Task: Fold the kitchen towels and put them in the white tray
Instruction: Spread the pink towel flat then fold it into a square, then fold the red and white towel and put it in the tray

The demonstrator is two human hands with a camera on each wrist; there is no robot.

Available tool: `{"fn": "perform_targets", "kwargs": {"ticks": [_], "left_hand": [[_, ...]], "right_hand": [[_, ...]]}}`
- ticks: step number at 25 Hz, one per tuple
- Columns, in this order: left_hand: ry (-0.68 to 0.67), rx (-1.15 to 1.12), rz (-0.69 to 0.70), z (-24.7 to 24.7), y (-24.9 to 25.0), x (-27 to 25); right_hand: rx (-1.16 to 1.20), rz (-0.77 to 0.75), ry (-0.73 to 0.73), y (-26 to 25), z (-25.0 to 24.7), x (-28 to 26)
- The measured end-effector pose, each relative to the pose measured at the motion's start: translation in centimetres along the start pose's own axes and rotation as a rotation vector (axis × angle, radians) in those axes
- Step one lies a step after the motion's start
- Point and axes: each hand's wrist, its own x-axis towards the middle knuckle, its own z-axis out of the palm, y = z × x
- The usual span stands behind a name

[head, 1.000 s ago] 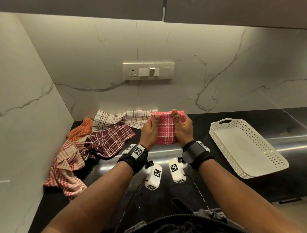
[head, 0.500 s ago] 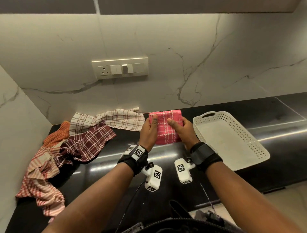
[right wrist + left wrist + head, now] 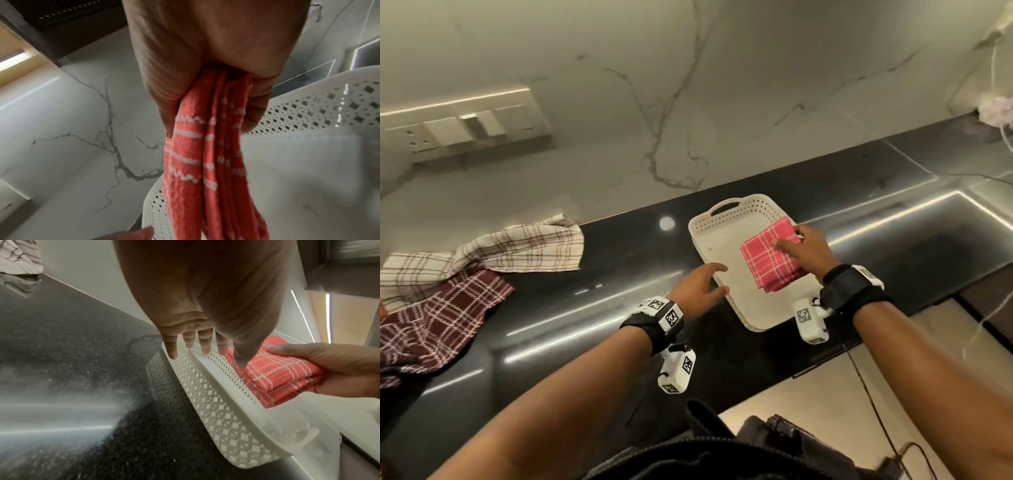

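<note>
— Holding the folded red towel (image 3: 772, 258) above the white tray (image 3: 717, 236), the right hand (image 3: 808, 251) has its grip pinched on the towel's edge, thumb on top.

— And the left hand (image 3: 697, 289)?

— Grip released, fingers spread and holding nothing, at the tray's left rim. The tray sits on the black counter (image 3: 592, 308).

— Other towels?

— A cream checked towel (image 3: 517, 248) and a maroon checked towel (image 3: 438, 315) lie unfolded on the counter, well left of the tray.
</note>
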Motion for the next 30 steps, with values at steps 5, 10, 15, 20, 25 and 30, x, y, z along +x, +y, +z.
{"fn": "perform_targets", "kwargs": {"ticks": [5, 10, 15, 20, 25, 30], "left_hand": [[-0.138, 0.208, 0.007, 2.9, -0.7, 1.7], [-0.087, 0.194, 0.008, 3.3, -1.4, 1.8], [-0.054, 0.223, -0.001, 4.0, -1.8, 2.1], [-0.053, 0.248, -0.018, 4.4, -1.5, 2.3], [-0.086, 0.235, -0.048, 4.0, -1.1, 2.1], [-0.040, 0.160, -0.023, 2.9, -1.1, 1.2]], "right_hand": [[-0.263, 0.174, -0.281, 4.1, -0.2, 2.1], [-0.708, 0.159, -0.381, 6.6, -0.5, 3.3], [-0.790, 0.133, -0.391, 6.9, 0.7, 2.8], [-0.735, 0.094, -0.410, 7.3, 2.2, 1.8], [-0.731, 0.100, -0.364, 7.3, 2.3, 1.3], [-0.764, 0.032, -0.258, 5.8, 2.5, 0.9]]}}
